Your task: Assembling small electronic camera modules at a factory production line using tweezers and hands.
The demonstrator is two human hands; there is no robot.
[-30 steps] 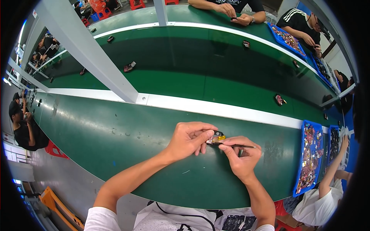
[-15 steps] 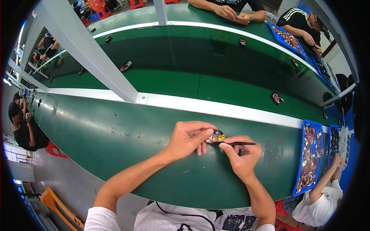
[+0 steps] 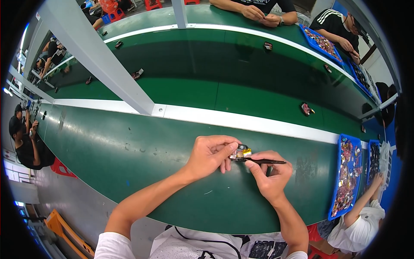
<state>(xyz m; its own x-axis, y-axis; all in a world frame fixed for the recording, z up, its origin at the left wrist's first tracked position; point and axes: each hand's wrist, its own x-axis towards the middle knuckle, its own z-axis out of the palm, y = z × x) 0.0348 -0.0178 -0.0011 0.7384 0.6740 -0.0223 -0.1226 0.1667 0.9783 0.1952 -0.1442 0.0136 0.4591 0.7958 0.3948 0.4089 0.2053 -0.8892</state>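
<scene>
My left hand (image 3: 206, 156) is closed around the left end of a small black electronic casing (image 3: 242, 146), thumb on top and fingers curled beneath. Inside the casing shows a small silver part with yellow tape (image 3: 247, 152); its finer details are too small to tell. Between the thumb and fingers of my right hand (image 3: 274, 178) are slim black tweezers (image 3: 272, 162), held almost level. Their tips reach the casing's near edge, partly hidden by my thumb. Both hands are just above the green worktable (image 3: 164, 146).
A blue tray (image 3: 332, 209) of small colourful parts stands at my right, with another blue tray (image 3: 374, 151) of black pieces beyond it. Past a white rail (image 3: 207, 115), a green conveyor belt (image 3: 189, 88) carries several small assemblies. A white post (image 3: 103, 60) rises at left. Co-workers sit around.
The assemblies on the belt have shifted slightly left. The yellow-taped part in the casing sits at a slightly different angle. My hands have barely moved.
</scene>
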